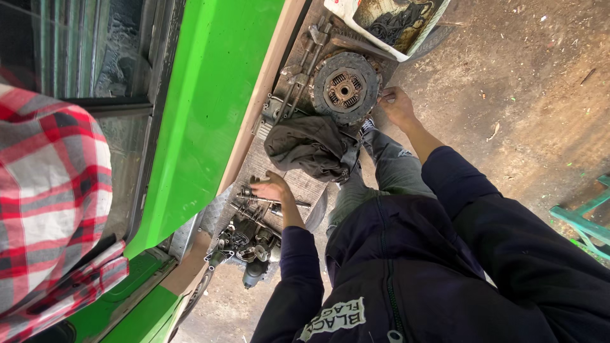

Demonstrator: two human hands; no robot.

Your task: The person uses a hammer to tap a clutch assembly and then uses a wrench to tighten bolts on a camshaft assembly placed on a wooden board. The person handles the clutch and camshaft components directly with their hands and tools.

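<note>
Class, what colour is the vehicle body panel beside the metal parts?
Bright green vehicle body panel, clearest in the head view.

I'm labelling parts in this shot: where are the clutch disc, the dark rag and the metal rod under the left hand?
clutch disc (345, 87), head view, on its central hub.
dark rag (309, 145), head view, on its crumpled middle.
metal rod (298, 204), head view, on the shaft's bare end.

A single head-worn view looks steeply down over the wearer's own dark blue jacket front (406, 273) and both outstretched arms; the frame appears turned about, so the bright green vehicle body panel (210, 108) runs up the left side and the dusty brown earth floor (527, 89) fills the right; everything sits close, within arm's reach; no second view overlaps it.
</note>
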